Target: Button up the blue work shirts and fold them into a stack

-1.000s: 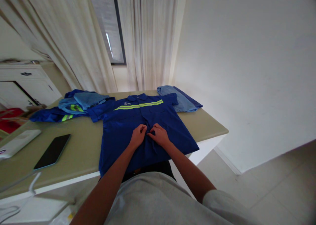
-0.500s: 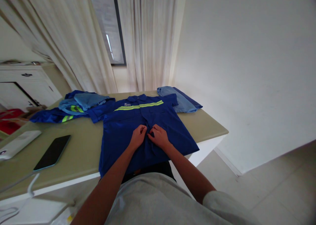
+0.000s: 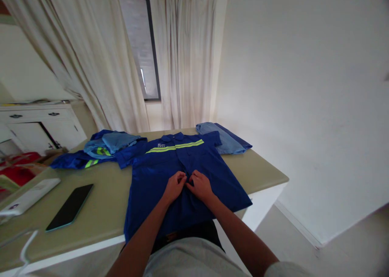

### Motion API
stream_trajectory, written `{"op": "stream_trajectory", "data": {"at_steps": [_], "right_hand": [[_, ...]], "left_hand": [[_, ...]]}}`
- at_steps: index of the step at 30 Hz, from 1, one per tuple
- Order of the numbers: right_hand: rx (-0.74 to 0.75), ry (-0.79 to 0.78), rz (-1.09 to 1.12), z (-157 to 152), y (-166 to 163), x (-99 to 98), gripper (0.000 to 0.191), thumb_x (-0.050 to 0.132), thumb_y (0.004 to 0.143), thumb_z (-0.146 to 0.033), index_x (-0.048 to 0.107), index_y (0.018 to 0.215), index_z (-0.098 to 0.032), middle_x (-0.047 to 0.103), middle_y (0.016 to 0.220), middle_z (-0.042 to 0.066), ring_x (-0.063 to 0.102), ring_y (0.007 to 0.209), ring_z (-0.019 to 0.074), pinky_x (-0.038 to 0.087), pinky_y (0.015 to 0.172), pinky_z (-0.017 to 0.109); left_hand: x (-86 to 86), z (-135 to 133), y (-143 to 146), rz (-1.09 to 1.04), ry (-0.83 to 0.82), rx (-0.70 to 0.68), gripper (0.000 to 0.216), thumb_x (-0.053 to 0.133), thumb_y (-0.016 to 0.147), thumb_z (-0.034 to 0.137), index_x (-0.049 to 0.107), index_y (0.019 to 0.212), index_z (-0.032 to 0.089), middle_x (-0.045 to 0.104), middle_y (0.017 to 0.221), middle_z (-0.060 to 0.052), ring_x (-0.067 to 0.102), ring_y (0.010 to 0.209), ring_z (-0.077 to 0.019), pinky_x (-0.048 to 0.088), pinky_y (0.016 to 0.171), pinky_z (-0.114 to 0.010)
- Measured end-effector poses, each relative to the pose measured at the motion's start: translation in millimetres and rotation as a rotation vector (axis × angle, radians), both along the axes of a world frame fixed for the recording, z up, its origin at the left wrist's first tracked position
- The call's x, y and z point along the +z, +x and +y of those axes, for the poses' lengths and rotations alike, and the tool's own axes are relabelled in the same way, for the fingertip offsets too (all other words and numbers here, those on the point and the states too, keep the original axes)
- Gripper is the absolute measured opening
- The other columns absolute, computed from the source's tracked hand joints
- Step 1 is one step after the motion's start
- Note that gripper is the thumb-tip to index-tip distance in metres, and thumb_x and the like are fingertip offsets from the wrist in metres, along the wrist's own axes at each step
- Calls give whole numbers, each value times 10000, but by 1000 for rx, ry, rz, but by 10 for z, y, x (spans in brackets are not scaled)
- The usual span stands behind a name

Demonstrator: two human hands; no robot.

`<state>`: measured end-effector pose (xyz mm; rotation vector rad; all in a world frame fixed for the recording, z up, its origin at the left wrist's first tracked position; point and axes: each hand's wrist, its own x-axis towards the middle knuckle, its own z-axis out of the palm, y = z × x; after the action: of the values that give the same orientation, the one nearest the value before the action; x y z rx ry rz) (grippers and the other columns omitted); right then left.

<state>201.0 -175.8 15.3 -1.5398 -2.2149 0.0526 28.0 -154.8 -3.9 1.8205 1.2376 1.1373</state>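
Observation:
A dark blue short-sleeved work shirt (image 3: 154,180) lies front side up, its collar toward the window and a yellow-green reflective band across the chest. The lower hem hangs over the table's front edge. My left hand (image 3: 176,184) pinches the cloth at the front opening, around the middle of the shirt. Close beside it, my right hand (image 3: 199,184) grips the other side of the same opening with bent fingers. The fabric puckers between and below both hands. Any button under the fingertips is too small to make out.
Crumpled blue garments (image 3: 103,147) with reflective strips lie left of the shirt. A folded light blue garment (image 3: 223,139) sits at the back right. A dark phone (image 3: 70,207) and a white box (image 3: 30,196) rest on the table (image 3: 109,204). A wall (image 3: 291,99) stands right.
The head view has tilted up a little, so everything sits lower in the picture. Both hands stay at the shirt's front opening, with only slight finger movement.

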Motion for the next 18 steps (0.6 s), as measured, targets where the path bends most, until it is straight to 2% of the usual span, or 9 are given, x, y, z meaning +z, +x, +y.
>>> {"op": "stream_trajectory", "data": {"at_steps": [4, 9, 18], "right_hand": [[-34, 4, -10, -23, -10, 3, 185, 665, 956, -380, 709, 913, -205, 669, 1024, 44, 652, 952, 182, 473, 880, 283], [-34, 49, 16, -1, -24, -53, 160, 628, 958, -327, 700, 892, -200, 668, 1005, 44, 648, 931, 179, 465, 863, 286], [-17, 109, 74, 44, -15, -182, 117, 589, 967, -200, 692, 911, -194, 668, 1033, 40, 649, 945, 179, 471, 889, 293]], "left_hand": [[-4, -6, 2, -44, -35, -37, 320, 598, 884, 449, 691, 1047, 189, 784, 1026, -91, 743, 964, -245, 562, 885, -360], [16, -11, -1, 28, -6, -38, 334, 556, 914, 446, 727, 1052, 194, 787, 1048, -83, 732, 964, -239, 555, 902, -356], [-23, 28, 38, 133, 24, 14, 323, 480, 947, 445, 698, 951, 206, 759, 924, -46, 697, 852, -212, 505, 805, -313]]}}
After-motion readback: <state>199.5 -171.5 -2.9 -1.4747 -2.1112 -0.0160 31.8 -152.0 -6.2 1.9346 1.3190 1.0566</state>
